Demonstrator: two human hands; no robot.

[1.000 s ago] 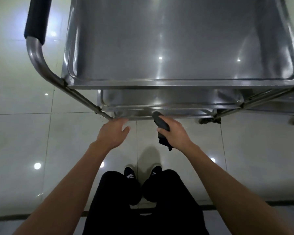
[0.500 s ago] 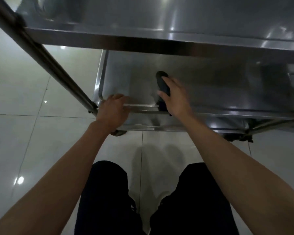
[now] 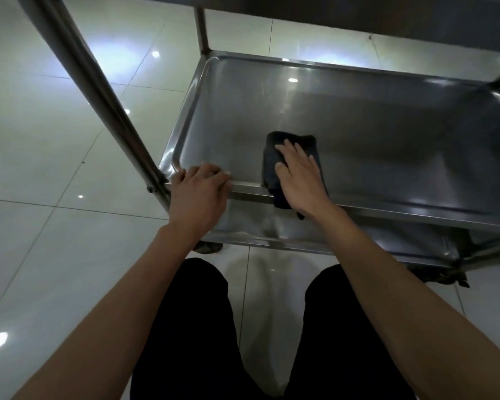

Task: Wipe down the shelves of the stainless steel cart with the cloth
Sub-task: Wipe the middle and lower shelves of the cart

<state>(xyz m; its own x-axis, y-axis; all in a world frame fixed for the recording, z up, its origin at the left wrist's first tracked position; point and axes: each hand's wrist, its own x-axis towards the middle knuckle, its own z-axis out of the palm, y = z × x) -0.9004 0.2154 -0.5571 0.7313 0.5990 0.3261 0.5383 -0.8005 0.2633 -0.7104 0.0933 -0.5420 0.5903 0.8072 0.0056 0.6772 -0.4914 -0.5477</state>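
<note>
Nearest the camera, the person's legs in black trousers [image 3: 185, 327] sit below both forearms, spread apart over the glossy tiled floor [image 3: 41, 241], which shows between the knees and out to the left of the left hand. Ahead of the knees, the left hand [image 3: 198, 192] grips the near rim of the middle shelf [image 3: 387, 157] of the stainless steel cart [image 3: 358, 249], its fingers curled over the edge close to the shelf's near left corner. Just left of that hand, a slanted steel post [image 3: 98, 90] of the cart rises up and away toward the top left. To the right of the left hand, near it but not touching, the right hand [image 3: 299, 176] lies flat with its fingers straight and slightly spread, pressing down on the dark cloth [image 3: 272, 166]. The cloth lies on the shelf under the palm, its far end showing beyond the fingertips and its near end hanging over the shelf's front rim beneath the wrist. Below the hands, the edge of a lower shelf [image 3: 315, 235] shows under the front rim. Beyond the right hand, the bare steel of the middle shelf stretches away to its raised back rim, reflecting ceiling lights. Farthest off, above both hands, the dark underside of the top shelf [image 3: 387, 18] crosses the upper edge of the view.
</note>
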